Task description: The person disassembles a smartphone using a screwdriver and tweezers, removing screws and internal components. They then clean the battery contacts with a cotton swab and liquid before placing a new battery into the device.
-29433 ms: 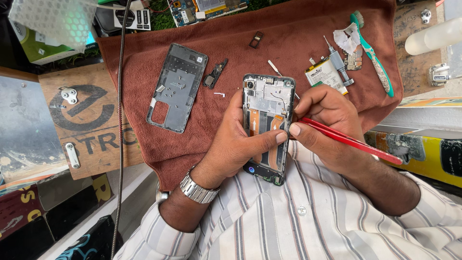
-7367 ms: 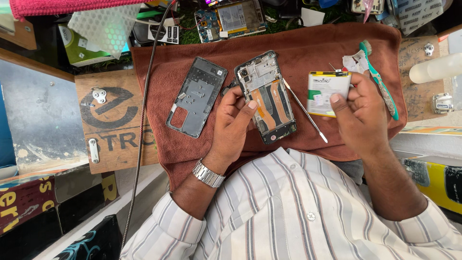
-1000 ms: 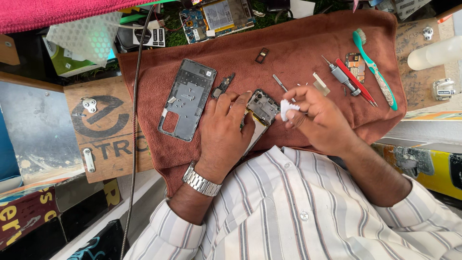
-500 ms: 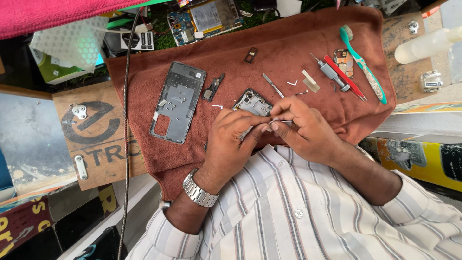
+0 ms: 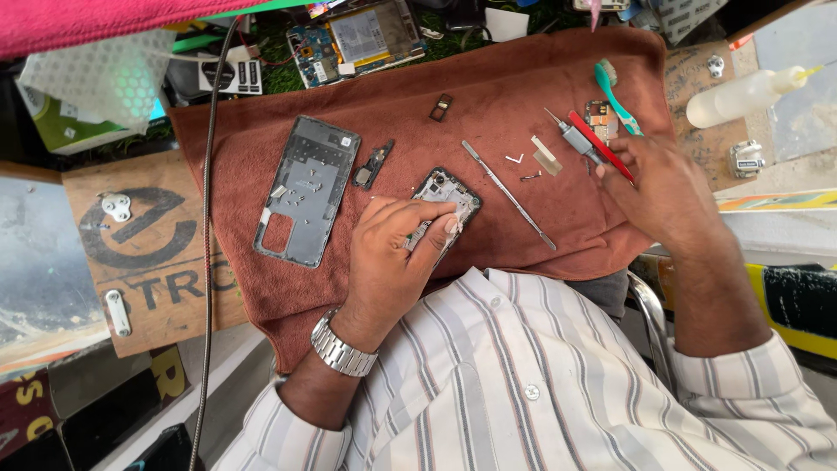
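My left hand (image 5: 392, 262), a metal watch on its wrist, grips an opened phone (image 5: 443, 202) whose insides face up on a brown towel (image 5: 488, 87). My right hand (image 5: 658, 187) is off to the right, fingertips over the near ends of a red-handled screwdriver (image 5: 602, 144) and a grey tool (image 5: 571, 135); whether it grips them is unclear. A thin metal spudger (image 5: 510, 194) lies on the towel between my hands. The phone's dark back cover (image 5: 305, 192) lies to the left.
A small bracket (image 5: 373, 166), a tiny part (image 5: 440, 106) and white scraps (image 5: 545, 155) dot the towel. A teal toothbrush (image 5: 615, 92), a small board (image 5: 597, 113), a squeeze bottle (image 5: 750, 87), another opened phone (image 5: 362, 35), a hanging cable (image 5: 207, 218) and a wooden board (image 5: 131, 253) surround it.
My right hand has left the phone and moved right to the screwdrivers. The metal spudger now lies loose on the towel. My left hand still holds the phone.
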